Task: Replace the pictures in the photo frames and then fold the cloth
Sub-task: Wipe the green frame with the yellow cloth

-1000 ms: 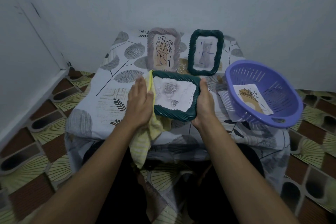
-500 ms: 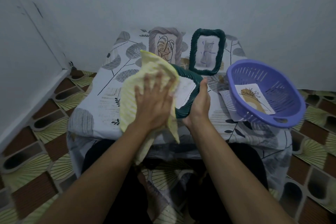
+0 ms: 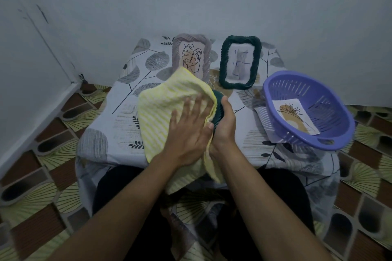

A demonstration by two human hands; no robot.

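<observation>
The cloth (image 3: 161,112) is now covering the frame (image 3: 218,108), which was bare a second ago.
The left hand (image 3: 188,131), held flat, is wiping; the right hand (image 3: 224,125) is gripping the rim at the table (image 3: 118,125)'s front edge. Folding waits.

A purple basket (image 3: 336,117) sits on the leaf-patterned tablecloth (image 3: 127,127), right side.

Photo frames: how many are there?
3. A grey frame stands at the back, a green frame beside it, a third frame, mostly under the cloth, in the right hand.
</observation>
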